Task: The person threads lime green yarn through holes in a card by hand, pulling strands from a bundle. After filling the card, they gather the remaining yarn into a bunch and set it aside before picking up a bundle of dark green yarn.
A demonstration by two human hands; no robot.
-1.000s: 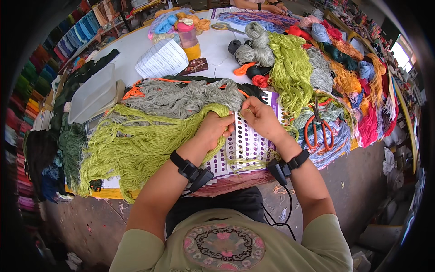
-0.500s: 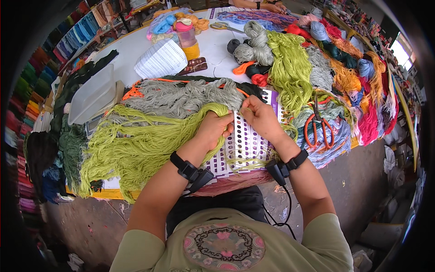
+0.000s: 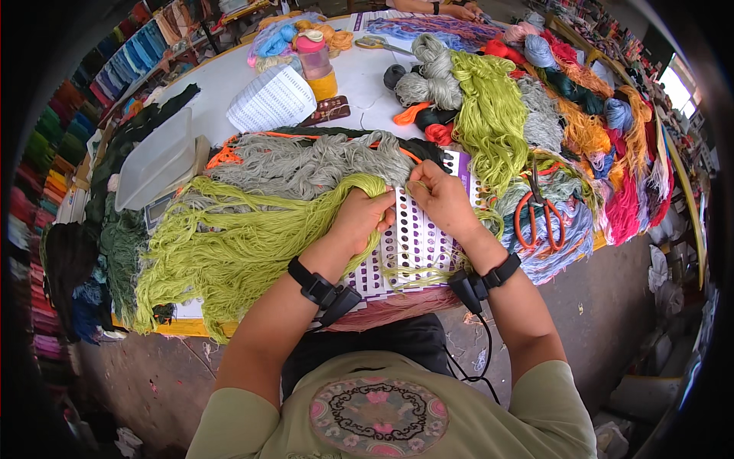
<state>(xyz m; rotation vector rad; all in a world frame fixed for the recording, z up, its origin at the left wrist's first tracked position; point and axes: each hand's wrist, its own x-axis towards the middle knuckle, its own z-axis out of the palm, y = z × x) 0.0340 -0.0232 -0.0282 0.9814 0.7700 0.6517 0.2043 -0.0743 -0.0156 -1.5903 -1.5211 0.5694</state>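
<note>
1 translucent tray (image 3: pixel 158 159), 1 pink-topped container (image 3: pixel 315 66)

Paper sheet (image 3: pixel 271 99), cards (image 3: pixel 405 239), print unreadable (too small)

Grey-brown floor (image 3: pixel 592 306), bright side opening (image 3: pixel 679 88)

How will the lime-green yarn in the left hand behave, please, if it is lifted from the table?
The lime-green yarn would probably hang limp, as some strands droop over the table edge. It may also tangle or drag, since its loose strands fan out and partly overlie the grey yarn.
</note>
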